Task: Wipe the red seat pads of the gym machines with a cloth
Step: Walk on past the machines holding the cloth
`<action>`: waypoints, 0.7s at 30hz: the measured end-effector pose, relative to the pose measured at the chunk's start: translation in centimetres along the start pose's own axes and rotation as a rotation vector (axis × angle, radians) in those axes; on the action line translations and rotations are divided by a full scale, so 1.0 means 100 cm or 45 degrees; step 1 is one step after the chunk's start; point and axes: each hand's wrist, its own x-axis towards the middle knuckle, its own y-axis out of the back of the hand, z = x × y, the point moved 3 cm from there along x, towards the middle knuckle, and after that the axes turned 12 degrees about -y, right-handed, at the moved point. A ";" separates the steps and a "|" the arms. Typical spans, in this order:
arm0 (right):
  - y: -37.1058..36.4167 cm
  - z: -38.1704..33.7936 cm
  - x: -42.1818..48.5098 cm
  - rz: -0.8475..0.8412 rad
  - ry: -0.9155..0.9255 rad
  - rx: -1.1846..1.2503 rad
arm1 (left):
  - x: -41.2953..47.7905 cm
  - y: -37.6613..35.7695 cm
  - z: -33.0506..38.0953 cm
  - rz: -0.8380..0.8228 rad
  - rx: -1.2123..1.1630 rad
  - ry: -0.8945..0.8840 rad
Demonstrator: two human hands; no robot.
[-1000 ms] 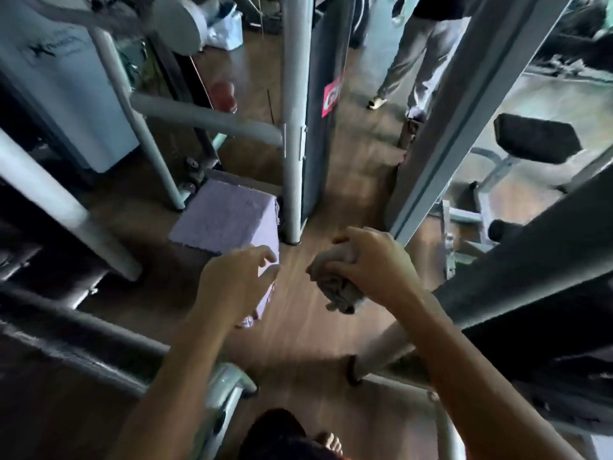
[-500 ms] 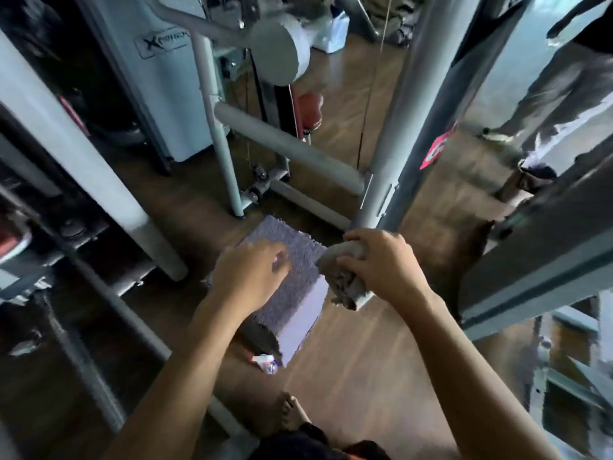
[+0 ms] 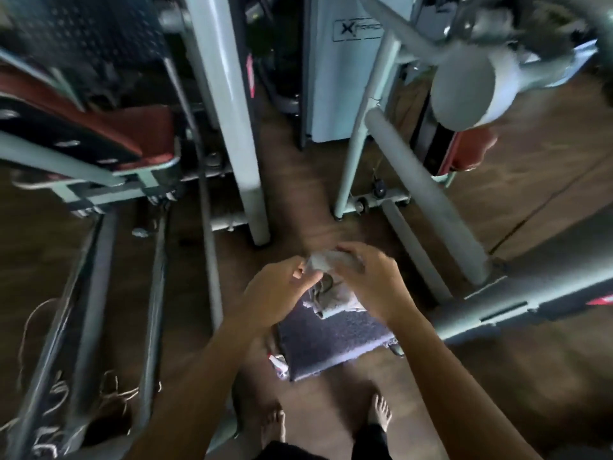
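- Here, the fingers [image 3: 348,253] of the right hand [image 3: 373,280] curl over the top of a crumpled grey cloth [image 3: 338,300] and grip it.
- The left hand [image 3: 280,290] meets it from the other side, thumb and fingertips pinching the cloth's upper edge; the two hands are almost touching.
- The rest of the cloth hangs bunched below the hands, in the air, well apart from any pad.
- Directly beneath the hands on the floor [image 3: 308,210] sits a low block with a purple carpeted top [image 3: 331,341].
- The person's bare feet [image 3: 379,414] stand on the wood just behind the block.
- A grey upright post [image 3: 232,127] rises ahead and to the left of the hands.
- Beyond it, at the left, a red seat pad [image 3: 139,127] lies on a pale metal frame, tilted and blurred.
- At the upper right, a smaller red pad [image 3: 472,151] shows under a grey roller cushion [image 3: 464,91].
- Between the two machines stands a white panel [image 3: 345,94] with an X logo.
- Loose whitish cord [image 3: 49,390] lies tangled at the lower left beside dark rails.
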 end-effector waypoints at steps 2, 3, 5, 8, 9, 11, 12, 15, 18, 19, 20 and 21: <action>-0.001 0.008 0.013 -0.096 -0.006 0.134 | 0.004 -0.013 -0.004 0.134 -0.299 0.156; -0.001 0.013 0.018 -0.144 -0.007 0.170 | 0.005 -0.023 -0.004 0.203 -0.384 0.217; -0.001 0.024 0.029 -0.196 0.029 0.205 | 0.009 -0.042 -0.001 0.327 -0.469 0.282; -0.004 0.051 0.053 -0.363 0.012 0.250 | 0.017 -0.069 -0.003 0.521 -0.701 0.377; -0.007 0.062 0.061 -0.470 -0.074 0.327 | 0.018 -0.077 -0.007 0.569 -0.757 0.393; -0.013 0.085 0.074 -0.683 -0.285 0.525 | 0.017 -0.091 -0.009 0.606 -0.894 0.380; -0.016 0.093 0.079 -0.768 -0.350 0.570 | 0.016 -0.098 -0.013 0.609 -0.964 0.392; -0.023 0.116 0.087 -0.851 -0.372 0.391 | 0.013 -0.117 -0.030 0.585 -1.049 0.498; -0.043 0.141 0.101 -0.857 -0.462 0.396 | 0.016 -0.142 -0.057 0.525 -1.055 0.645; -0.053 0.149 0.106 -0.855 -0.511 0.408 | 0.019 -0.151 -0.065 0.499 -1.026 0.689; -0.063 0.159 0.113 -0.838 -0.528 0.400 | 0.024 -0.160 -0.072 0.455 -0.954 0.721; -0.072 0.167 0.119 -0.809 -0.517 0.360 | 0.028 -0.170 -0.080 0.399 -0.846 0.743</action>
